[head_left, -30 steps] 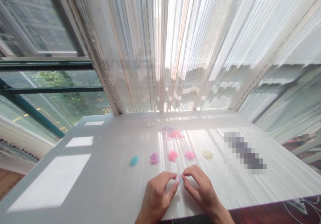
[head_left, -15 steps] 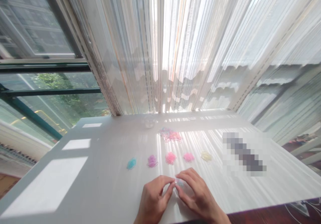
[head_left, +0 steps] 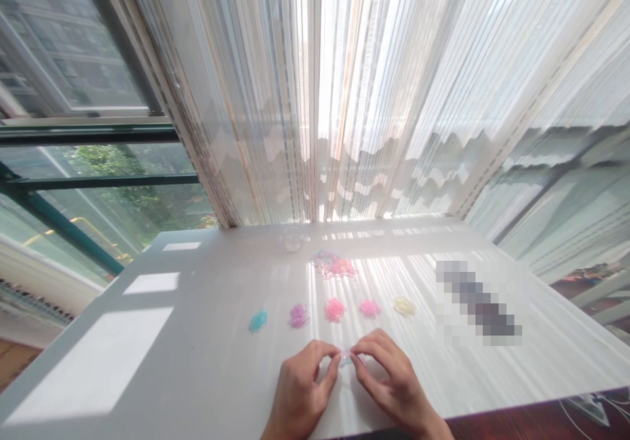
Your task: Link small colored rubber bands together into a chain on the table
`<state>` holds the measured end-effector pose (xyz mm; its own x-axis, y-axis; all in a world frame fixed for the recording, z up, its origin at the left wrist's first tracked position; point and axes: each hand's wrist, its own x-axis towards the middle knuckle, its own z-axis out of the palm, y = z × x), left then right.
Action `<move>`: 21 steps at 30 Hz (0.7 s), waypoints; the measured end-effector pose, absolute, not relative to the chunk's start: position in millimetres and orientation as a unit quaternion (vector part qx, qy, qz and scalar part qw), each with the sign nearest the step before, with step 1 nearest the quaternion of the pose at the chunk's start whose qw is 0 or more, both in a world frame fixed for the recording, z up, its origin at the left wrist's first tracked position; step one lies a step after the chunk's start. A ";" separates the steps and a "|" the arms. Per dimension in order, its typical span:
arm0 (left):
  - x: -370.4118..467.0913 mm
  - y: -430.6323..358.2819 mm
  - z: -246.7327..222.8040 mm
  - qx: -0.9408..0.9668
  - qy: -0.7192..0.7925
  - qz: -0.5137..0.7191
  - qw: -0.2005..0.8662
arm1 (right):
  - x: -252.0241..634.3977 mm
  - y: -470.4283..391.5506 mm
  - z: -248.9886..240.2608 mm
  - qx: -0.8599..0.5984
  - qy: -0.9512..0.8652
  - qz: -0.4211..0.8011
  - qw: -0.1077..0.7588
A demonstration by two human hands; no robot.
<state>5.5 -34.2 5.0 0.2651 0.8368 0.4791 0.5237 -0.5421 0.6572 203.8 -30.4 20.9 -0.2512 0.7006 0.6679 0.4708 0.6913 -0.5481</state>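
My left hand (head_left: 304, 381) and my right hand (head_left: 391, 375) face each other over the near edge of the table. Thumb and forefinger of each hand pinch a small translucent piece with pale blue and lilac tints (head_left: 346, 356); its exact kind is too small to make out. Just beyond the fingers lies a row of small piles of thin, looped strands like tiny rubber bands: a blue pile (head_left: 258, 320), a purple pile (head_left: 298, 316), a coral-pink pile (head_left: 335, 310), a pink pile (head_left: 370, 308) and a pale yellow pile (head_left: 404, 306).
Farther back on the white table (head_left: 207, 361) spreads a mixed pink and blue pile (head_left: 335, 265). Behind it stands a clear round container (head_left: 294, 239). A pixelated dark object (head_left: 480, 299) lies at the right. Striped sheer curtains (head_left: 315, 98) hang along the far edge.
My fingertips have drawn slightly apart, with the small translucent piece now showing between them. The piles have not moved.
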 end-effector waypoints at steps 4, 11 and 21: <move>5.6 -34.5 7.0 0.773 0.438 0.418 0.189 | 204.7 -31.5 18.5 -0.389 -0.777 0.123 0.480; 5.6 -32.9 6.2 0.776 0.437 0.421 0.173 | 205.1 -31.9 16.2 -0.401 -0.776 0.144 0.464; 5.8 -33.2 5.0 0.778 0.434 0.418 0.178 | 206.7 -31.8 12.4 -0.409 -0.775 0.149 0.458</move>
<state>5.8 -33.2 5.0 0.2744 0.8243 0.4952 0.5268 -0.5597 0.6397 206.7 -31.8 12.4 -0.2460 0.7702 0.5885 0.4963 0.6216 -0.6061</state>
